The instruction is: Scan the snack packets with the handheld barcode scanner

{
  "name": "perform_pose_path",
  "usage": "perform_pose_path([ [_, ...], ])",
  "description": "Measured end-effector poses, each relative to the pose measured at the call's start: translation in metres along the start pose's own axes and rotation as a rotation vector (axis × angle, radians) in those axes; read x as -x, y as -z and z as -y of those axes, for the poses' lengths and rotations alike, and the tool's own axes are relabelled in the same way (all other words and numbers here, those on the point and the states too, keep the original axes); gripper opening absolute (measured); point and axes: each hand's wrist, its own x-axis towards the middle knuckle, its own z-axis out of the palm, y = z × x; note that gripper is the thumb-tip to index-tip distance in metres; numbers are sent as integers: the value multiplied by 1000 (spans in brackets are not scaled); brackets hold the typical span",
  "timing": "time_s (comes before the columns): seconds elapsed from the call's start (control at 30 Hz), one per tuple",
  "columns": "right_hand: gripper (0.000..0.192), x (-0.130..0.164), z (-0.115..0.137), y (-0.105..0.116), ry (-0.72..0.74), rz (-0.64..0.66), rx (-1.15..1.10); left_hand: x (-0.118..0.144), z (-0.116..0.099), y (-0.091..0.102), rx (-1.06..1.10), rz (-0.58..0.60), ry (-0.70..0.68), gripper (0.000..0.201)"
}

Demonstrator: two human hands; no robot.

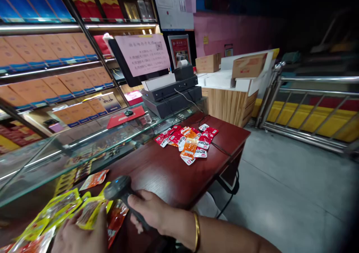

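My right hand [153, 210], with a gold bangle at its wrist, is wrapped round the handle of a dark barcode scanner [119, 187]. The scanner's head is above the packets at the lower left. With thumb and fingers, my left hand [84, 232] grips a yellow snack packet [91, 210] with a clear window. More yellow packets [53, 212] lie beside it, slightly blurred. A red packet [116, 217] is partly hidden between my hands, and an orange-and-white packet [94, 179] lies just behind them.
A pile of red, white and orange packets [193, 141] lies on the dark red desk [157, 174]. A glass display case [84, 148] runs along the left. Behind stand a monitor with a pink sign [143, 55], a receipt printer [183, 73] and cartons [249, 65]. A metal railing [314, 111] stands right.
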Motion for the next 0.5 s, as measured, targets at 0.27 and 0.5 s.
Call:
perform_pose_path([
  [0.27,66,69,28,78,157,-343,-19,52,-135,-73,-103,347,-285,49],
  [0.5,64,121,58,133,260,-617,-52,102,-231,-125,-203,580,-554,43],
])
